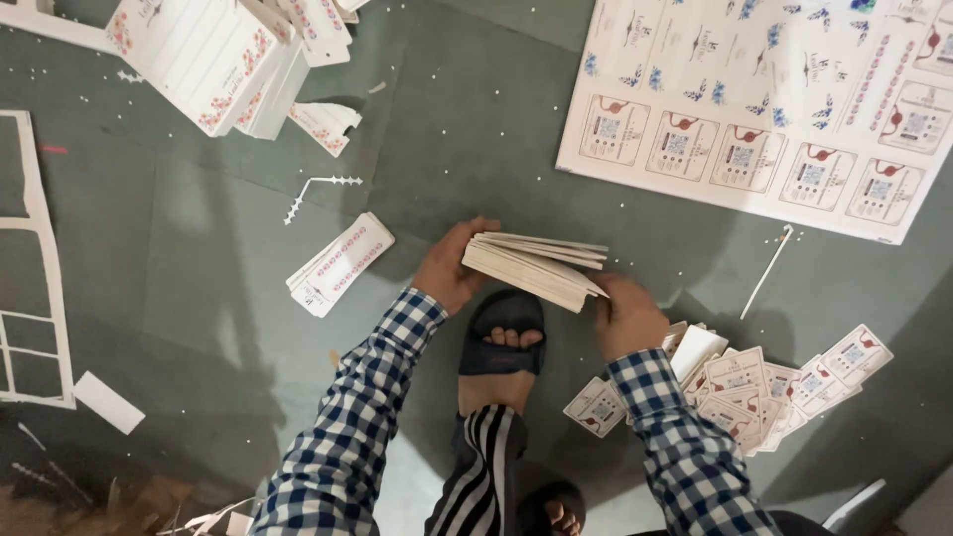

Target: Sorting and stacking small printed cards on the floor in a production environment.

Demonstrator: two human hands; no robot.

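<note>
Both of my hands hold one thick stack of white cards (536, 266) just above the floor. My left hand (452, 270) grips the stack's left end, fingers curled over its top edge. My right hand (625, 316) clasps the right end, where the cards fan apart slightly. Checked blue-and-white sleeves cover both forearms. My foot in a dark sandal (504, 342) rests directly under the stack.
A big printed sheet of uncut tags (764, 109) lies at the top right. Loose cut tags (764, 392) are scattered by my right hand. A small card pile (340, 263) sits to the left, larger piles (223, 60) at the top left, and paper offcut frames (40, 288) along the left edge.
</note>
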